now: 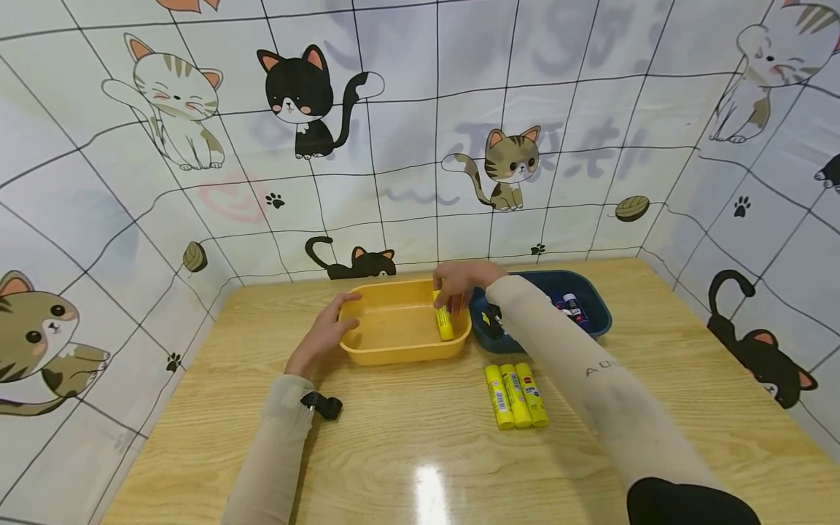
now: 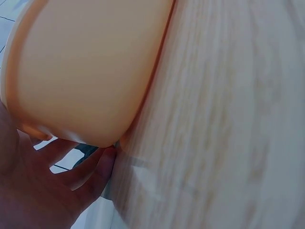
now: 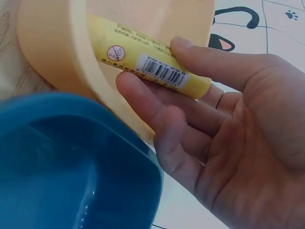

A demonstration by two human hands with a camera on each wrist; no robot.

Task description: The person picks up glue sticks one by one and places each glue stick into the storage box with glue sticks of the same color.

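Observation:
My right hand [image 1: 462, 281] pinches a yellow glue stick [image 1: 444, 324] between thumb and fingers, inside the right end of the yellow plastic basin [image 1: 400, 355]. A barcode label on the glue stick [image 3: 162, 71] faces the right wrist camera; its far end is hidden behind the basin rim. At the basin's left end, my left hand [image 1: 326, 328] holds the rim, thumb over the inside and fingers along the outer wall. Three yellow glue sticks [image 1: 516, 395] lie side by side on the table, in front of the blue basin [image 1: 593, 302].
Several purple and white sticks [image 1: 576, 310] lie in the blue basin, which stands against the yellow one's right side. My right forearm crosses above it. Behind the wooden table [image 1: 367, 452] hangs a cat-printed cloth [image 1: 407, 168], which also runs along both sides.

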